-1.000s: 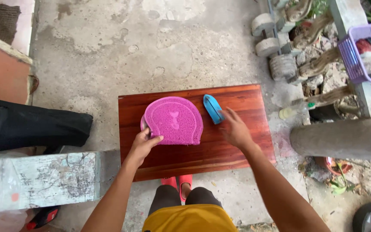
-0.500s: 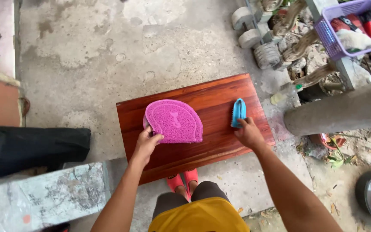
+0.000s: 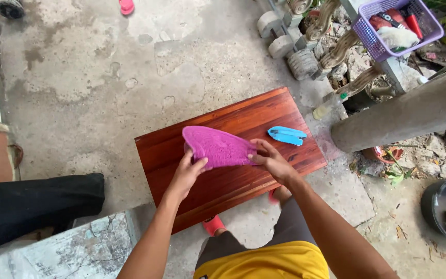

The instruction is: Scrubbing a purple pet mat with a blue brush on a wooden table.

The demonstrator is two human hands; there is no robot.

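A view from above, looking down a person's own two bare arms. The left hand (image 3: 188,173) grips the near left edge of a pink mat (image 3: 218,146), fingers curled over the rim and thumb beneath, so it is closed on the mat. The right hand (image 3: 270,161) pinches the mat's right edge between thumb and fingers, likewise closed on it. Between them the pink mat is lifted partly off the surface and bent into a fold, its far left corner raised (its underside cannot be seen).

Below the mat is a low reddish-brown wooden desk (image 3: 264,116), set at a slant on a stained concrete floor (image 3: 104,67). Just beyond the right hand, lying flat on the wood and not touched, is a small blue brush (image 3: 287,135).

The step in hand looks like folding or turning over the mat while it is held at both sides. A next move would seem to call for both hands keeping hold and working together, since the mat is limp and would sag if one side were let go.

Farther out: a purple basket (image 3: 388,46) of odds and ends at upper right, a thick grey concrete post (image 3: 409,116) at right, and a black cloth (image 3: 32,206) at left.
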